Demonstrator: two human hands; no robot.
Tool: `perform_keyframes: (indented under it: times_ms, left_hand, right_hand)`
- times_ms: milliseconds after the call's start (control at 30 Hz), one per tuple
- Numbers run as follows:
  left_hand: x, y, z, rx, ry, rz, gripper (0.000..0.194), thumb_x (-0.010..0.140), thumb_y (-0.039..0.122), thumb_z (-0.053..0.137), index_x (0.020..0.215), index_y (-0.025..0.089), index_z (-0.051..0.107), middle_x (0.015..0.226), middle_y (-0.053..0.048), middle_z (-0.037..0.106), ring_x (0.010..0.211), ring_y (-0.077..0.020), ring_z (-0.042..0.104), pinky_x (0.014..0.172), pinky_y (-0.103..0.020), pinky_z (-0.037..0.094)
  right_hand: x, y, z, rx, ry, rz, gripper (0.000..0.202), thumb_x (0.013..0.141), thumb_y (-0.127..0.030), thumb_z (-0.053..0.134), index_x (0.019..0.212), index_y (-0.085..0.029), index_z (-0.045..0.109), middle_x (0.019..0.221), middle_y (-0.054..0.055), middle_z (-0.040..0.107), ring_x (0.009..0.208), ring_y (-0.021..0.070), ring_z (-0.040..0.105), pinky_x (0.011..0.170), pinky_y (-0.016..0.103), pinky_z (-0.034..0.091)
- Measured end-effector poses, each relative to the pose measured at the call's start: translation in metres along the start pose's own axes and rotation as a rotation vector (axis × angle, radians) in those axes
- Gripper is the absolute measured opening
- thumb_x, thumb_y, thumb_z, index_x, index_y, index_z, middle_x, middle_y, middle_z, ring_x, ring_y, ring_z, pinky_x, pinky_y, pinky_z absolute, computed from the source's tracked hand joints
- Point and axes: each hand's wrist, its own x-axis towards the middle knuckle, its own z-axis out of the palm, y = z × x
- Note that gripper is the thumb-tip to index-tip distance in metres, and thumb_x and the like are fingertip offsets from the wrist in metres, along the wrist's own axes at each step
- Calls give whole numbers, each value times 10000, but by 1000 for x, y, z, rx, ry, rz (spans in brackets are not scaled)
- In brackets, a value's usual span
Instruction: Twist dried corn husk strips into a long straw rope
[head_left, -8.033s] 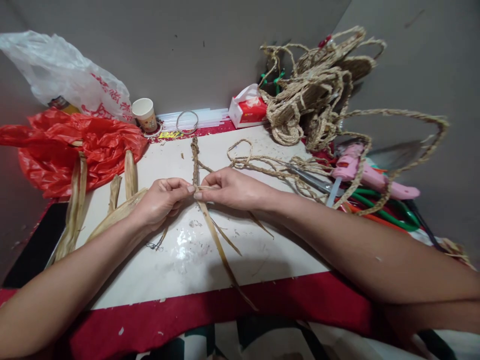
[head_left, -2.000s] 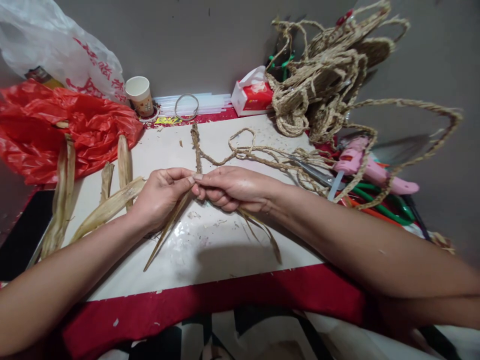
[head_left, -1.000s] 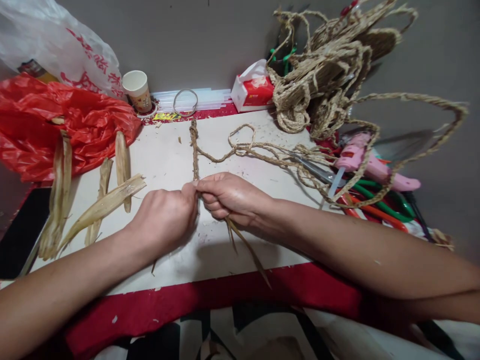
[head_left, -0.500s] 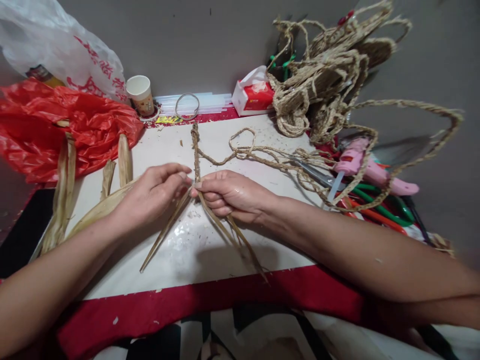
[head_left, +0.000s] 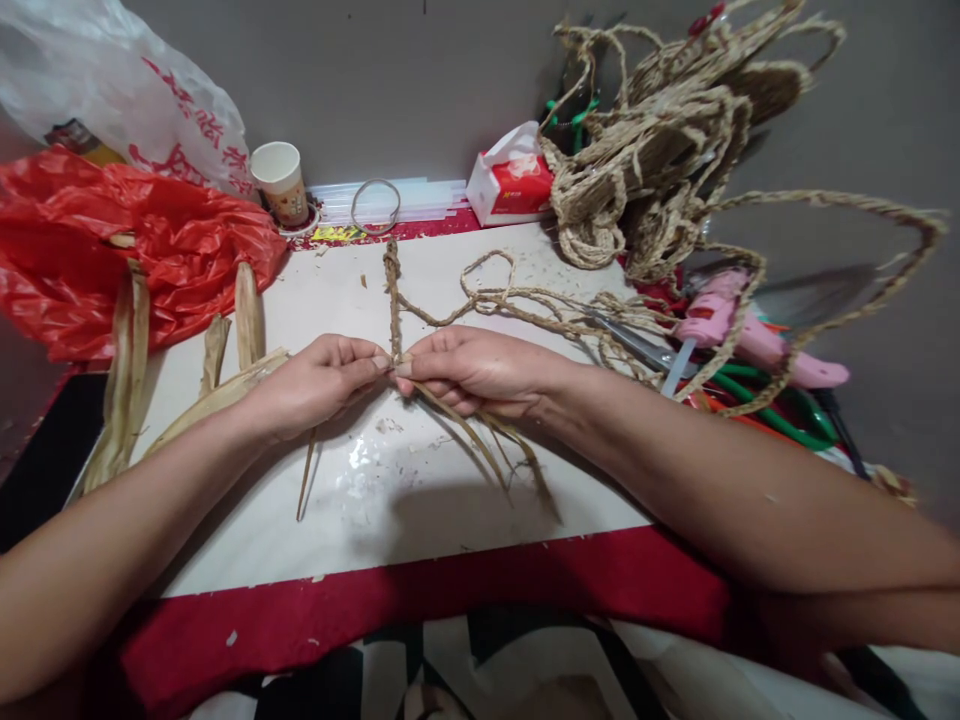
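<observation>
Several dried leaf strips [head_left: 248, 315] lie at the left, some reaching a red plastic bag [head_left: 172, 270]. Next, the left hand [head_left: 328, 380] pinches the near end of a braid [head_left: 394, 310], which runs away from it across the middle of the white-topped table [head_left: 322, 300]. The right hand [head_left: 476, 368] pinches that same end, loose strands [head_left: 466, 427] trailing beneath. Farther right lies a pink glue gun [head_left: 761, 342].

L hand [head_left: 330, 382] & R hand [head_left: 472, 370] on braid's [head_left: 394, 305] nr end
</observation>
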Motion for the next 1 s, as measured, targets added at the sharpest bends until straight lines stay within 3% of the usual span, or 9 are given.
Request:
perform_keyframes:
  times_ms: [133,267,367,500,667,767,900,1000]
  left_hand:
    - [4,-1,-2,17,3,-27,208,843,247,519,674,138,576,473,64,312,386,-37,211,366,-198,120]
    - [7,-3,0,-94,-23,-94,216,844,241,516,648,153,533,445,81,268,358,-33,178,352,-198,111]
    - [8,-4,3,-129,-6,-116,218,838,229,517,631,158,520,424,86,262,339,-30,173,340,-192,116]
    - [8,-6,6,-94,49,-78,195,819,213,530,632,157,529,403,85,289,332,-30,189,340,-192,125]
    - [8,-12,6,21,102,16,182,804,249,539,654,147,561,412,80,323,358,-36,217,366,-199,136]
    - [7,-14,6,113,150,60,200,792,280,555,655,136,578,438,64,384,385,-39,262,390,-197,170]
    - [4,-13,10,135,154,101,213,789,273,538,636,131,579,509,23,511,419,-51,344,420,-198,234]
    - [1,-11,13,84,139,117,223,796,244,515,607,135,560,493,25,511,412,-49,330,419,-197,230]
  right_hand:
    - [2,2,-5,-248,42,-98,189,839,-206,512,692,-117,594,391,-80,330,344,43,193,338,187,137]
    - [-1,1,-3,-574,102,-230,190,829,-195,513,701,-111,624,526,-35,477,453,50,317,444,191,251]
    - [-5,-2,1,-769,158,-238,204,833,-184,485,687,-113,607,558,-28,475,509,65,352,493,205,268]
    - [-9,-5,3,-877,183,-252,231,839,-203,467,635,-125,540,534,-35,421,515,69,336,509,221,241]
    - [-15,-12,-3,-991,223,-275,218,811,-207,526,604,-136,524,531,-22,459,522,79,354,518,237,237]
    - [-18,-12,0,-929,205,-214,257,804,-196,540,557,-144,495,485,-21,452,468,71,349,479,230,239]
    - [-17,-1,14,-457,103,-37,213,886,-258,422,711,-165,500,442,-43,459,350,72,387,387,201,276]
    - [-15,10,25,-247,89,-23,151,894,-255,400,795,-169,477,496,-16,544,390,97,505,398,195,371]
